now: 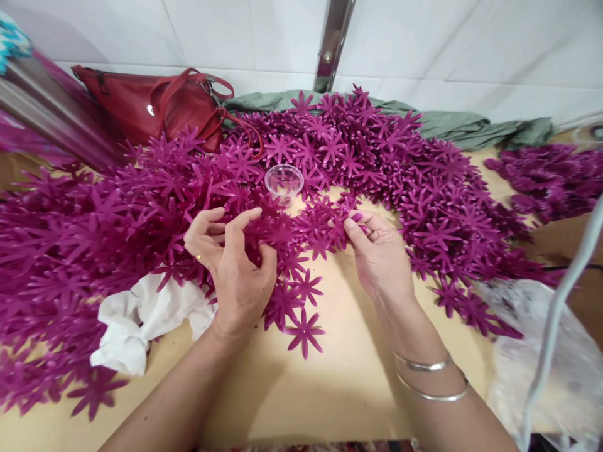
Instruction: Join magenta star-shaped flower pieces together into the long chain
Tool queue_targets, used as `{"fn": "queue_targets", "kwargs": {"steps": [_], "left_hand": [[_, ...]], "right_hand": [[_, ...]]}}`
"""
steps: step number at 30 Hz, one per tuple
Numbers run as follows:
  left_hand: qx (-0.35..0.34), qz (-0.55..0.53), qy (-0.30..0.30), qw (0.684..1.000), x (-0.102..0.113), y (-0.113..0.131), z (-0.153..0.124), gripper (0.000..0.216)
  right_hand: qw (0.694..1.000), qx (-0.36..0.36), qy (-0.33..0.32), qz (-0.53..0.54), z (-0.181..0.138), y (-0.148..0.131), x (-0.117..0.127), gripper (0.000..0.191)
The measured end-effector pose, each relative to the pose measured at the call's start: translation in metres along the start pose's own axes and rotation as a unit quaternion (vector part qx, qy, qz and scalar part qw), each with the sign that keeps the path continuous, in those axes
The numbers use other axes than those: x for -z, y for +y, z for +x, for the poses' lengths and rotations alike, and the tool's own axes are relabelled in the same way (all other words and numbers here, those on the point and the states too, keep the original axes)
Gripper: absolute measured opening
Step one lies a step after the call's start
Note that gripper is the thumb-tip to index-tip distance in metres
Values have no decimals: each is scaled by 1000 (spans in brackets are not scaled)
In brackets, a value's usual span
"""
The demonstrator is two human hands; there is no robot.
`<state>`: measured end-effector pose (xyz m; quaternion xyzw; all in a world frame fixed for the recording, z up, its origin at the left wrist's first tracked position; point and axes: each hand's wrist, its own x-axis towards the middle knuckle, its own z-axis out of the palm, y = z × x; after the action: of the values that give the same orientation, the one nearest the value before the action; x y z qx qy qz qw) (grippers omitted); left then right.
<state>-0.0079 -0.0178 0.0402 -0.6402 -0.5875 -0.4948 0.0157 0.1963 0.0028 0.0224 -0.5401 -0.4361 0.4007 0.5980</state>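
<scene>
A broad heap of magenta star-shaped flower pieces covers the far and left parts of a tan table. My left hand is curled, its thumb and fingers pinching magenta flower pieces at the heap's near edge. My right hand rests just to the right, fingertips pinched on flower pieces. A small clear plastic cup stands upright just beyond both hands. Single flowers lie loose on the table below my left hand.
A crumpled white cloth lies left of my left wrist. A red handbag and a green cloth sit against the white tiled wall. A clear plastic bag is at the right, a second flower pile behind it.
</scene>
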Motion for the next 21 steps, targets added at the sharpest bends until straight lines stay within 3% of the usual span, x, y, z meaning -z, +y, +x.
{"fn": "queue_targets", "kwargs": {"steps": [4,8,10,13,17,21], "left_hand": [[-17,-32,12,999,5,8,-4,48],[-124,-138,-65,980,7,10,-7,47],[-135,-160,-102,973,6,9,-6,50],[-118,-184,-136,966,5,8,-5,41],[-104,-209,-136,963,5,11,-6,17],[39,-289,-72,954,7,14,-6,5]], "right_hand": [[996,51,-5,-71,-8,-9,-7,17],[994,58,-84,-29,-20,-20,-18,9],[992,27,-123,24,-26,-23,-22,6],[985,-3,-155,75,-32,-25,-24,5],[982,-2,-185,30,-31,-22,-20,14],[978,106,-137,-119,-20,-12,-14,38]]}}
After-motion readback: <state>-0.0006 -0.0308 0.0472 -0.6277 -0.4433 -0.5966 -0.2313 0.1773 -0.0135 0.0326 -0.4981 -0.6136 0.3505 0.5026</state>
